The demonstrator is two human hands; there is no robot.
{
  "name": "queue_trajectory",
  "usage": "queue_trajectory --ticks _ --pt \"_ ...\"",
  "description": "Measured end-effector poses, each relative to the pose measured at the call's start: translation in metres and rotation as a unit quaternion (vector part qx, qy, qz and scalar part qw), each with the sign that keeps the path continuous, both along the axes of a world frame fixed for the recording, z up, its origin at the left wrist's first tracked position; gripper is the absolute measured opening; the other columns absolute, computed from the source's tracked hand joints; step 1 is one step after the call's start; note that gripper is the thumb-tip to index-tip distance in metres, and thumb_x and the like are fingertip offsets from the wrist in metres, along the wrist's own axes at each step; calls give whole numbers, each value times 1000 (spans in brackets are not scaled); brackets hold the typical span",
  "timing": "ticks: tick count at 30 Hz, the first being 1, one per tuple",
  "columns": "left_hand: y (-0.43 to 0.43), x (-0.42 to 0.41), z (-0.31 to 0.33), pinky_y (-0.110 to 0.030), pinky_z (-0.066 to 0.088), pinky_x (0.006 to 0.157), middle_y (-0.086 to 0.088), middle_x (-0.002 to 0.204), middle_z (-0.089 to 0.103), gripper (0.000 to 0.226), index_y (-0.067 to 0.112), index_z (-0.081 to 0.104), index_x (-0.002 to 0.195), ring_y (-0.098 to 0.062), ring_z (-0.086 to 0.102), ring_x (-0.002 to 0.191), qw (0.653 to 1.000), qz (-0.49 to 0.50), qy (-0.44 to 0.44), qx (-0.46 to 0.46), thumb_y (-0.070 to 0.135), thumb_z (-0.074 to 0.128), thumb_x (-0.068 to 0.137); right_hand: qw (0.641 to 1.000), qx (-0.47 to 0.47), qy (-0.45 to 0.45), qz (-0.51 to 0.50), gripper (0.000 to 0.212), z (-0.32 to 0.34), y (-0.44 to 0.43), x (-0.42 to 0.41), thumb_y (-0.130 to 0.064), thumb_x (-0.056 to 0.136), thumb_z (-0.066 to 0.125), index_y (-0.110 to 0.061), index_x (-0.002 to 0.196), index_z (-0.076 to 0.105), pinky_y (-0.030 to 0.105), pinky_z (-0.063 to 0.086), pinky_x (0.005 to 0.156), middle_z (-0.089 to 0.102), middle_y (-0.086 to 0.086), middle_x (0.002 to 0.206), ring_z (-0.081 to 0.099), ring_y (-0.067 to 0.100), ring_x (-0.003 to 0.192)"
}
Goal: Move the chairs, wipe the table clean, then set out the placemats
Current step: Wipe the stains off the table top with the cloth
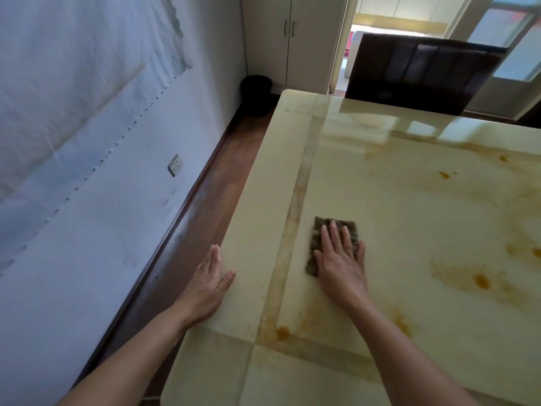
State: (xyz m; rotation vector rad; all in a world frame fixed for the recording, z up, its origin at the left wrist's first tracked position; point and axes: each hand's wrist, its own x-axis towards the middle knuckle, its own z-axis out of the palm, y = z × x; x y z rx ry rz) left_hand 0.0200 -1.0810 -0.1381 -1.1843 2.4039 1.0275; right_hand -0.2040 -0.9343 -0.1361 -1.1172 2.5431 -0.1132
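Observation:
A glossy cream marble table (395,218) with orange-brown veins fills the right half of the head view. My right hand (341,259) lies flat, fingers spread, pressing a folded brown-grey cloth (319,230) onto the table near its left side. My left hand (209,284) rests on the table's left edge, thumb on top and fingers over the side, holding nothing. A dark brown chair (421,74) stands at the far end, its back rising above the tabletop. No placemats are in view.
A white wall with a socket (175,165) runs along the left, leaving a narrow strip of wooden floor (210,206) beside the table. A black round bin (256,95) sits in the far corner by a white cupboard (289,39). A doorway opens behind the chair.

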Motion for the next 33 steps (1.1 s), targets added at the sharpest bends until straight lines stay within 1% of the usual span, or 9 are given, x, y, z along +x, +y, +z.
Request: queue_trajectory --ticks 5,11,16,19,22,24,27,30,33 --pt "-4 6 5 -25 -9 115 -6 157 -20 69 7 -16 148 -11 -16 145 1000 -13 5 11 42 21 101 998 17 -41 -52 60 3 -29 28 -38 102 20 -19 152 -7 49 -14 116 -22 -3 158 -24 19 144" --pt "5 37 14 -17 -10 109 -3 158 -15 65 10 -11 150 -9 -12 145 999 -13 36 13 40 20 101 993 2 -78 94 62 8 -56 126 -40 101 19 -21 149 -14 48 -22 113 -33 -6 149 -37 18 135" --pt "6 58 20 -22 -7 114 -2 159 -9 64 12 -6 150 -9 -8 146 998 -3 59 24 41 20 100 977 -6 -108 182 63 7 -43 197 -33 100 23 -18 150 -12 49 -19 115 -30 -4 153 -38 17 134" --pt "9 62 17 -21 -10 113 -1 159 -11 104 14 -6 151 -2 -15 140 997 -41 65 17 84 0 74 975 -3 -101 199 62 6 -29 198 -30 101 23 -21 150 -14 44 -19 116 -34 -8 149 -36 14 136" --pt "7 64 6 -22 -12 111 2 158 -14 131 15 -4 151 1 -21 134 996 -83 41 -10 94 -17 47 978 14 -63 200 60 6 -11 181 -34 102 20 -22 150 -15 40 -21 114 -30 -7 153 -34 14 138" --pt "9 62 5 -25 -11 112 2 158 -16 118 14 -5 150 -1 -22 135 993 -118 16 -21 90 -10 59 983 31 -43 177 60 8 8 166 -35 102 19 -23 149 -16 40 -21 115 -30 -7 154 -34 13 139" --pt "9 62 4 -31 -8 116 -2 158 -18 69 12 -8 150 -10 -20 143 987 -149 -27 -46 52 13 98 989 59 -15 136 60 9 44 140 -45 96 5 -26 146 -22 35 -28 110 -32 -8 153 -36 13 138" --pt "7 62 5 -33 -8 117 -3 157 -20 62 12 -10 150 -13 -18 145 982 -172 -52 -58 43 12 101 991 83 18 101 72 10 79 123 -52 76 -15 -25 142 -26 31 -37 99 -36 -8 150 -36 16 137" --pt "7 62 5 -34 -8 117 -3 157 -20 62 12 -10 150 -13 -18 145 980 -181 -57 -65 43 12 101 994 99 9 51 63 13 84 125 -42 96 6 -18 149 -17 33 -33 106 -37 -4 148 -33 18 139"
